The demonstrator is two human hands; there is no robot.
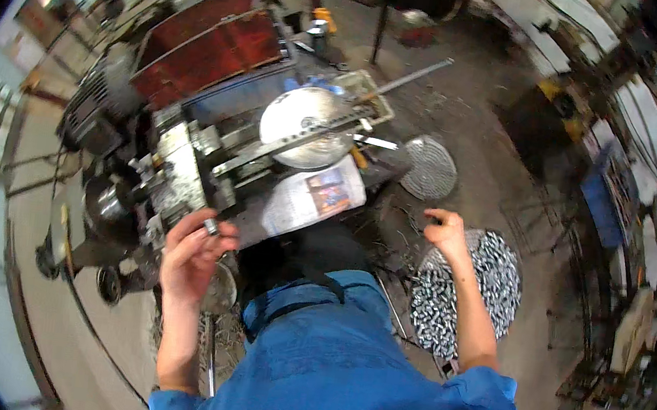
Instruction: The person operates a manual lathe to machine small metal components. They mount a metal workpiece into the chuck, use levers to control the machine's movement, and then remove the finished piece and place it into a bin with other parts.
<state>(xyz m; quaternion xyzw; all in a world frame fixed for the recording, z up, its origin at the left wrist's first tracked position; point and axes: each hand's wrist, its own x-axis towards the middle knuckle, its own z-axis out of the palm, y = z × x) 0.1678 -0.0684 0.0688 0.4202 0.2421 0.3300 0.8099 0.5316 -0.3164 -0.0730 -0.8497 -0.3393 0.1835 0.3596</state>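
Note:
Between the thumb and fingers of my left hand (186,255) is a small shiny metal cylinder (211,226). That hand is raised beside the near end of a metal machine (184,168). My right hand (448,235) hangs out to the right, its fingers curled in; whether anything small is in them I cannot make out. Below my right forearm stands a round container heaped with small metal cylinders (498,277). A large round metal disc (296,120) lies on the machine bench, crossed by a long bar (291,142).
A printed paper sheet (296,206) lies on the bench before me. Behind are a red metal bin (208,54) and a pale tray (379,112). A round perforated plate (429,168) sits right of the bench. A dark cable (99,333) runs along the floor at left.

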